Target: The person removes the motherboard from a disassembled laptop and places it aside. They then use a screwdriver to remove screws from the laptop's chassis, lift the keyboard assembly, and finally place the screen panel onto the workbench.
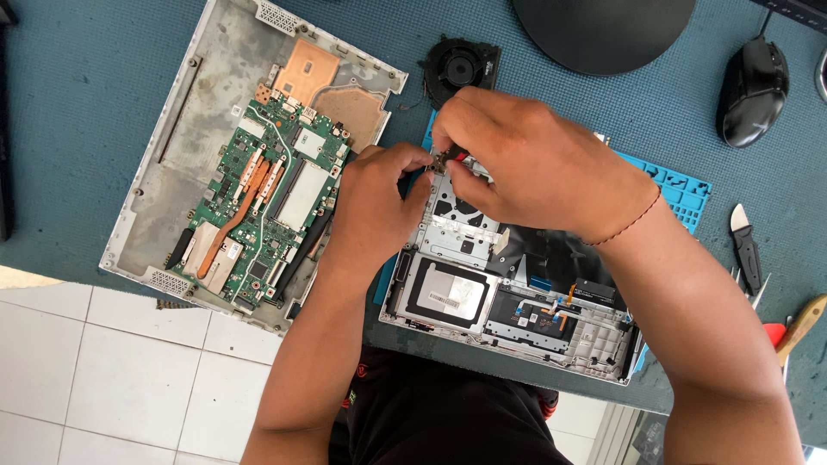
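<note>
An opened silver laptop chassis [482, 284] lies on a blue mat [685, 189] in front of me, its inner metal frame and a flat rectangular drive [446, 294] showing. Both hands meet over its far left corner. My left hand [375, 202] pinches at a small metal part [438, 161] there. My right hand [525, 159] reaches across from the right, fingertips closed on the same small part, with a bit of red showing beside it. A red thread bracelet circles my right wrist.
A second laptop shell with a green circuit board [267, 194] lies at the left, overhanging the table edge. A black fan [459, 65] sits behind my hands. A black mouse [751, 86], a dark round base [603, 30] and hand tools [745, 250] lie to the right.
</note>
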